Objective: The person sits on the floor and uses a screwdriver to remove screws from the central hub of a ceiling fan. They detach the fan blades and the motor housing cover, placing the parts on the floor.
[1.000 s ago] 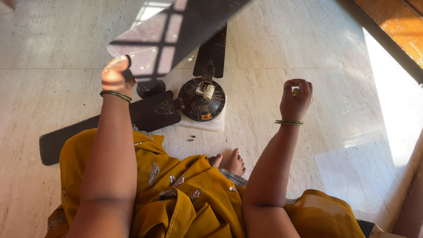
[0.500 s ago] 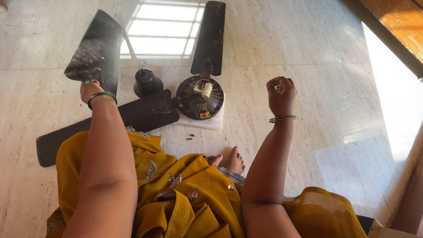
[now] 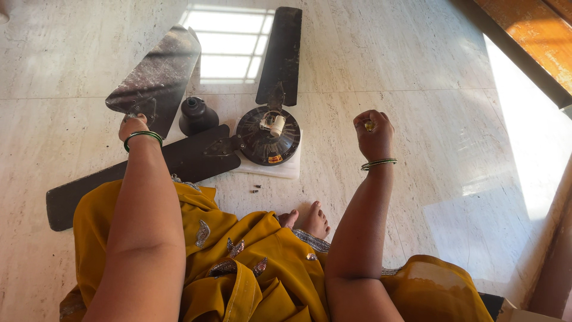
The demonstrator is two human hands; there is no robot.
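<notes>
I sit on a pale marble floor (image 3: 417, 71), wide bare stone open to my right and ahead. A dismantled ceiling fan lies before my knees: its round dark motor housing (image 3: 268, 136) rests on a white pad (image 3: 280, 170), with one blade (image 3: 281, 50) pointing away from me and another blade (image 3: 137, 173) stretching left along the edge of my yellow garment (image 3: 238, 268). My left hand (image 3: 132, 126) grips the metal bracket end of a loose, dusty dark blade (image 3: 158, 74), lifted and tilted above the floor beside a small black bell-shaped cover (image 3: 195, 116). My right hand (image 3: 372, 132) hangs raised, closed into a fist; whether it holds anything I cannot tell. Two tiny screws (image 3: 255, 189) lie just beside the pad.
</notes>
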